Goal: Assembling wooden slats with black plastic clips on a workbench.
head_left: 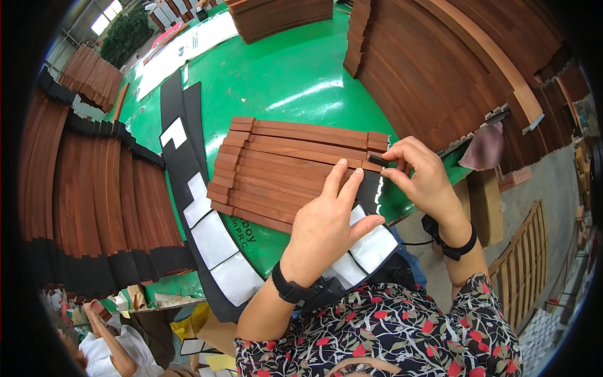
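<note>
A row of reddish-brown wooden slats [276, 166] lies side by side on the green table before me. My right hand [419, 176] pinches a small black strip [378, 160] between thumb and fingertips at the right end of one slat. Black pads [369, 193] cover the right ends of the nearer slats, with thin white edges showing. My left hand [326, 217] lies over the slats, palm down and fingers stretched, its fingertips near the black pads. Left of the slats are long black sheets [173, 119], partly covered with white backing squares [213, 242].
Stacked slats with black ends [113, 201] stand at the left; a large slat stack [433, 75] fills the right side. Another stack [279, 16] is at the back of the green table [289, 81]. A pinkish cloth [485, 147] hangs at the right. Another person [119, 352] is at lower left.
</note>
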Demonstrator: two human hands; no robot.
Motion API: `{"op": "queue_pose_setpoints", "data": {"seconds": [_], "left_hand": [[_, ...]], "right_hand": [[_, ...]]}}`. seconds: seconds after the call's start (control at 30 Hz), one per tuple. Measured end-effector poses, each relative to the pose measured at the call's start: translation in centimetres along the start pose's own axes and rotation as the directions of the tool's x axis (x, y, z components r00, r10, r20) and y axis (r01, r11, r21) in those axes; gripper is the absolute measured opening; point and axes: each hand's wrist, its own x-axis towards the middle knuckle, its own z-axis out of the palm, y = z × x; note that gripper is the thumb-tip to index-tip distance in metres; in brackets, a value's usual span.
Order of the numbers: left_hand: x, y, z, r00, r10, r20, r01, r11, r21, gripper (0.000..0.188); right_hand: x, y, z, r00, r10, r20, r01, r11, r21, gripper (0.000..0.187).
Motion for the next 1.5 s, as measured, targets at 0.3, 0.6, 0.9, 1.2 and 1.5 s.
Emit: {"op": "queue_pose_setpoints", "data": {"seconds": [0.3,0.6,0.9,1.2,1.5], "left_hand": [[0.0,0.0,0.1,1.0,0.007,-0.008,-0.007,1.0,0.015,0.073],[0.0,0.0,0.1,1.0,0.002,-0.005,-0.002,1.0,0.006,0.074],[-0.1,0.0,0.1,1.0,0.007,-0.011,-0.007,1.0,0.013,0.074],[-0.2,-0.1,0.2,1.0,0.011,-0.023,-0.011,1.0,0.004,0.072],[-0.6,-0.1,0.1,0.999,0.025,-0.028,-0.026,1.0,-0.014,0.069]], "right_hand": [[-0.7,1.0,0.5,0.996,0.083,-0.025,-0.081,0.994,0.067,0.023],[-1.0,1.2,0.4,0.991,-0.048,-0.129,0.049,0.999,0.006,0.027],[-0.9,-0.3,1.0,0.988,-0.064,-0.137,0.051,0.995,-0.09,0.026],[-0.3,-1.0,1.2,0.994,-0.039,-0.1,0.026,0.992,-0.122,0.024],[-1.1,-2.2,1.3,0.985,0.129,-0.116,-0.137,0.988,-0.068,0.02]]}}
